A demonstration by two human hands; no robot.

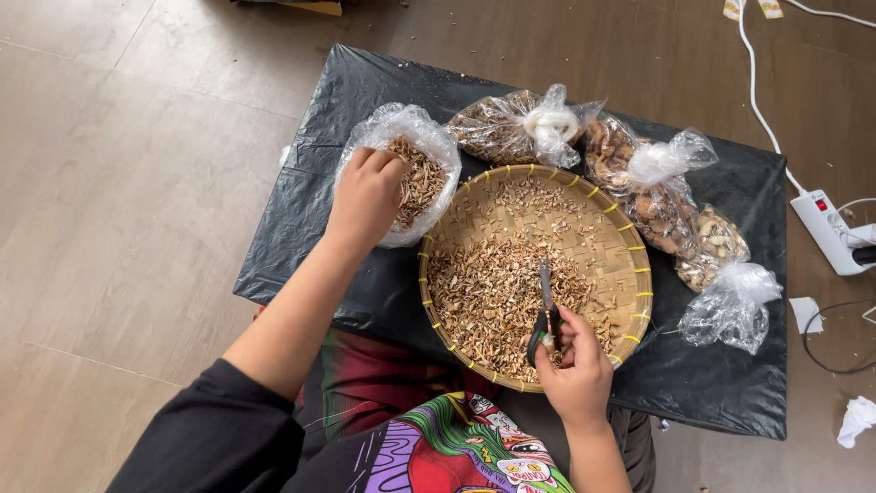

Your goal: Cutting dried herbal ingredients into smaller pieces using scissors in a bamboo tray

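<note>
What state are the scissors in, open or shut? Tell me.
Shut: the scissors show one narrow blade line over the basket, handles together in the right hand.

The left hand (pixel 365 196) reaches into an open plastic bag (pixel 406 169) of dried pieces; the right hand (pixel 577 365) holds scissors (pixel 546 315) over a woven bamboo tray (pixel 630 246).

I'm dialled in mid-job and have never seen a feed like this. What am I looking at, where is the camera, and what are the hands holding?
One picture, from a camera on a person's head, looking down at their own bare hands. The left hand reaches into an open clear bag of dried strips. The right hand holds black-handled scissors, blades closed, over a round woven tray of chopped brown pieces. A black plastic sheet lies under everything, with knotted bags of dried goods behind the tray.
</note>
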